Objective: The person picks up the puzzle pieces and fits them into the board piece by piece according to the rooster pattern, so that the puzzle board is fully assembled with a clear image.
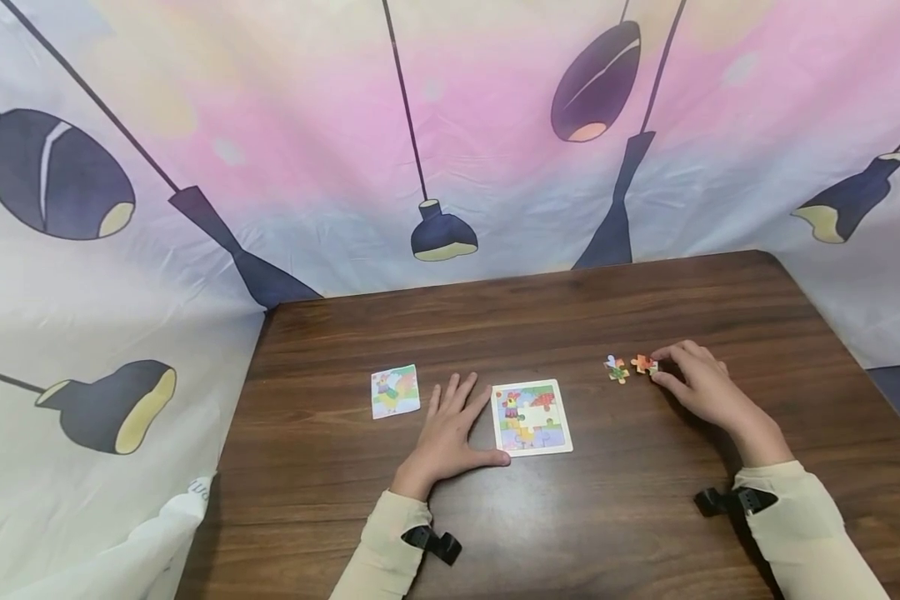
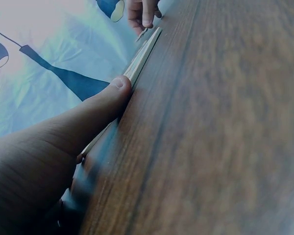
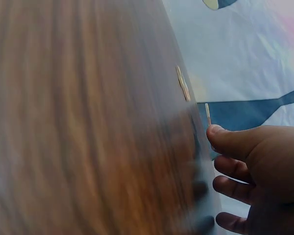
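My left hand [image 1: 446,442] lies with fingers spread beside a square puzzle tray [image 1: 543,452]. Its thumb touches the tray's near left corner, and its index finger lies along the left edge. Colourful rooster pieces fill most of the tray around a pale gap in the middle. To the right, my right hand [image 1: 708,396] pinches an orange and green jigsaw piece [image 1: 643,364] between thumb and index finger. In the right wrist view this piece [image 3: 208,113] stands on edge at the thumb tip, above the tabletop. Another jigsaw piece [image 1: 617,369] lies just left of it.
A small rooster picture card [image 1: 395,392] lies on the brown wooden table [image 1: 330,500], left of the tray and beyond the left hand. Cloth printed with lamps [image 1: 444,233] hangs behind the table and along its sides.
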Available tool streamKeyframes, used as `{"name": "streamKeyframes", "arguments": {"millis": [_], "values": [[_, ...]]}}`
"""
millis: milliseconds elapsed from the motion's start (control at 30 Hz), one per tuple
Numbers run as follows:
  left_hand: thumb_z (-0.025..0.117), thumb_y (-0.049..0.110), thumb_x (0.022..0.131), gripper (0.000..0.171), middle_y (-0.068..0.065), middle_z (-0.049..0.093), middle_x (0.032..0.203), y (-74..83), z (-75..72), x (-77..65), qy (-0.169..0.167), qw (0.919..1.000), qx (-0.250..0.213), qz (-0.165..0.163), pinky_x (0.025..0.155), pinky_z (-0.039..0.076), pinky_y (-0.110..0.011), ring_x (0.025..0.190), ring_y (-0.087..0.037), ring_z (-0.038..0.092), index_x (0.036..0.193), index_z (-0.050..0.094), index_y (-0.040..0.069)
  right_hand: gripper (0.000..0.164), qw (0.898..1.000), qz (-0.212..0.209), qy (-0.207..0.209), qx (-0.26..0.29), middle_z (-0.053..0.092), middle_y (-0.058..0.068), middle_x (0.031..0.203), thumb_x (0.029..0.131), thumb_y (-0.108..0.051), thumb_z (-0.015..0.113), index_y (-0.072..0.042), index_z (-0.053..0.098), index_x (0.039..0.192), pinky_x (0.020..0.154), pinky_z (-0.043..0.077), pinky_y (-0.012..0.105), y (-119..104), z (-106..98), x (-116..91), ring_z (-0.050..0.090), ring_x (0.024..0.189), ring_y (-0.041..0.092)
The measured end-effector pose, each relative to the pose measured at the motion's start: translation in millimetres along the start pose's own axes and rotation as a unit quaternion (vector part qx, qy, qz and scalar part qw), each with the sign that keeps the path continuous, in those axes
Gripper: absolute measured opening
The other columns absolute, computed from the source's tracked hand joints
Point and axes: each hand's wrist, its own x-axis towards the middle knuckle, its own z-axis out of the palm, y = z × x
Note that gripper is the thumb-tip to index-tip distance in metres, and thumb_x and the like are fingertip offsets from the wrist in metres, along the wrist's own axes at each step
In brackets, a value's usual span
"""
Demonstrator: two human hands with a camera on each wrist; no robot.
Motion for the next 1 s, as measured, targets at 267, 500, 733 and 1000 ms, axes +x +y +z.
{"name": "streamKeyframes", "arguments": {"millis": [267, 500, 733, 1000], "values": [[0.082, 0.07, 0.08, 0.112, -0.009, 0.016, 0.176, 2.2, -1.5, 0.4, -0.003, 1.0, -0.002, 0.001, 0.129, -0.001, -0.059, 0.163, -0.032, 0.001, 0.168, 0.033, 0.019, 0.025, 1.0, -0.023, 0.003, -0.002, 0.062, 0.023, 0.119, 0.102, -0.011, 0.072, 0.003, 0.068, 0.122, 0.086, 0.035, 0.066, -17, 5, 2, 0.051, 0.118, 0.047], [0.082, 0.068, 0.08, 0.112, -0.009, 0.015, 0.177, 2.0, -2.9, -0.5, -0.004, 1.0, -0.004, -0.005, 0.129, -0.003, -0.058, 0.163, -0.03, -0.001, 0.168, 0.032, 0.019, 0.021, 0.999, -0.049, -0.007, -0.004, 0.064, 0.015, 0.115, 0.101, -0.012, 0.073, -0.003, 0.071, 0.12, 0.085, 0.035, 0.058, -37, 17, 9, 0.054, 0.115, 0.041], [0.083, 0.067, 0.08, 0.112, -0.011, 0.016, 0.176, -0.1, -2.3, -1.6, 0.001, 1.0, -0.006, -0.002, 0.129, -0.001, -0.06, 0.163, -0.033, 0.0, 0.168, 0.033, 0.018, 0.021, 0.996, -0.089, -0.027, -0.012, 0.066, 0.011, 0.117, 0.101, -0.016, 0.074, -0.006, 0.071, 0.12, 0.086, 0.037, 0.057, -62, 32, 16, 0.058, 0.116, 0.038], [0.082, 0.07, 0.08, 0.112, -0.008, 0.016, 0.177, -0.7, -0.3, 1.3, 0.0, 1.0, -0.001, -0.004, 0.129, -0.002, -0.058, 0.163, -0.03, -0.001, 0.168, 0.032, 0.02, 0.023, 0.993, -0.108, -0.05, -0.009, 0.066, 0.007, 0.116, 0.099, -0.017, 0.077, -0.007, 0.072, 0.12, 0.091, 0.038, 0.055, -81, 50, 17, 0.06, 0.113, 0.03]]}}
